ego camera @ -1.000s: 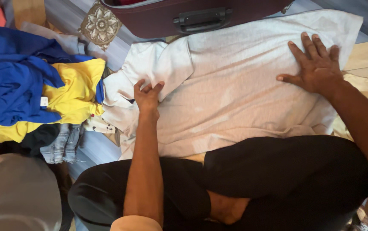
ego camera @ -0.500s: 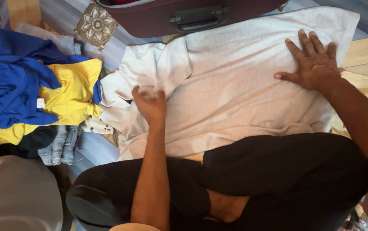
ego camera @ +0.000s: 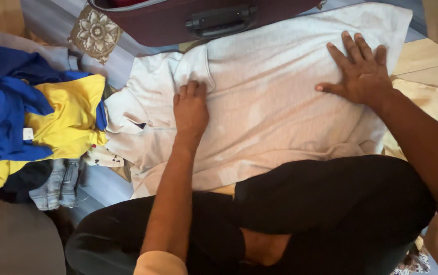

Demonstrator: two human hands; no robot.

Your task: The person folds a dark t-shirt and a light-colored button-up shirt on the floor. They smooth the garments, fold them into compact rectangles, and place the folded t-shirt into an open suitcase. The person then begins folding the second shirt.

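1. Crossed legs in black trousers point(ego camera: 300, 214), bottom centre of the frame, the near hem of the shirt running just under the knees.
2. White shirt point(ego camera: 280, 107), spread flat across the middle of the frame, collar end to the left, its far edge touching the suitcase.
3. Left hand point(ego camera: 191, 109), centre left: laid flat, palm down, fingers together and extended, pressing on the shirt where a folded sleeve meets the body. It grips nothing.
4. Right hand point(ego camera: 361, 74), upper right: open wide, fingers spread, palm pressed on the shirt's right part. It grips nothing.
5. Heap of clothes, left edge of the frame, just beside the shirt's collar: blue garment point(ego camera: 0, 112), yellow garment point(ego camera: 66, 122), folded denim piece point(ego camera: 58, 186) below them.
6. Maroon suitcase point(ego camera: 178, 23), top centre, black handle point(ego camera: 221, 20) facing the viewer.
7. Patterned cloth with floral medallion point(ego camera: 95, 33), upper left, beside the suitcase.
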